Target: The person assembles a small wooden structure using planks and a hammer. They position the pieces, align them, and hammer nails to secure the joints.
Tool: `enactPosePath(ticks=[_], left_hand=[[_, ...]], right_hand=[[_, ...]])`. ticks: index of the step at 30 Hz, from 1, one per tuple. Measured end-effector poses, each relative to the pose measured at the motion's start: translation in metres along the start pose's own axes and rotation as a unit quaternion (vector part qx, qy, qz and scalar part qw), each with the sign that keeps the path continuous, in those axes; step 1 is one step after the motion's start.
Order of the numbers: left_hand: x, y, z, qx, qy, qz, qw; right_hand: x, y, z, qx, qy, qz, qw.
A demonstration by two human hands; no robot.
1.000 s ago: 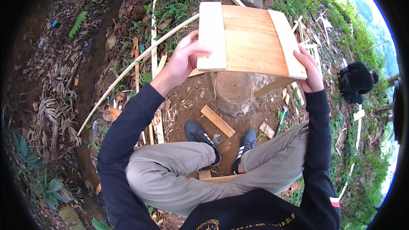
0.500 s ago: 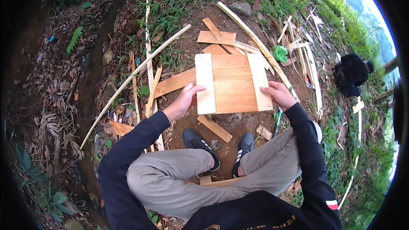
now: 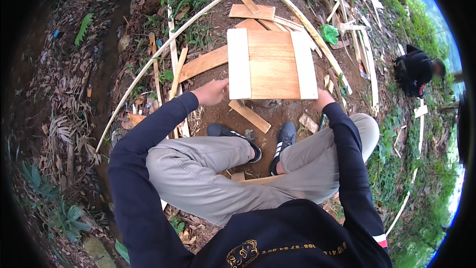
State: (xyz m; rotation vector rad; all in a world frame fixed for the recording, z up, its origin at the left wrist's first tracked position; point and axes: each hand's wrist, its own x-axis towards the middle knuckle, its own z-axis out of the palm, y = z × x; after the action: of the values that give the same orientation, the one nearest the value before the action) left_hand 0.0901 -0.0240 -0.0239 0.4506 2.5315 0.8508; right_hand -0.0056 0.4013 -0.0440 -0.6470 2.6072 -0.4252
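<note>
Head view shows the wooden panel, with pale strips down both sides, sitting between your two hands, above your shoes. Your left hand is at its lower left edge, your right hand at its lower right corner; fingertips are hidden, so you cannot tell whether either pinches it. A loose board lies just below, a green bag to the right.

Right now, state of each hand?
Left hand: curled at left edge of wooden panel; grip can't be told.
Right hand: partly hidden by wooden panel's near-right corner; can't tell.
</note>
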Motion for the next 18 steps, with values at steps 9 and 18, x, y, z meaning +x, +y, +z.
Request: enactPosePath(ticks=[9,18], left_hand=[[0.013,0.007,0.030,0.296,-0.217,-0.083,0.927],[0.067,-0.144,0.157,-0.090,-0.007,-0.155,0.984]], right_hand=[[-0.008,-0.037,0.086,0.261,-0.055,0.247,0.931],[-0.022,-0.110,0.220,0.110,-0.009,0.168,0.980]])
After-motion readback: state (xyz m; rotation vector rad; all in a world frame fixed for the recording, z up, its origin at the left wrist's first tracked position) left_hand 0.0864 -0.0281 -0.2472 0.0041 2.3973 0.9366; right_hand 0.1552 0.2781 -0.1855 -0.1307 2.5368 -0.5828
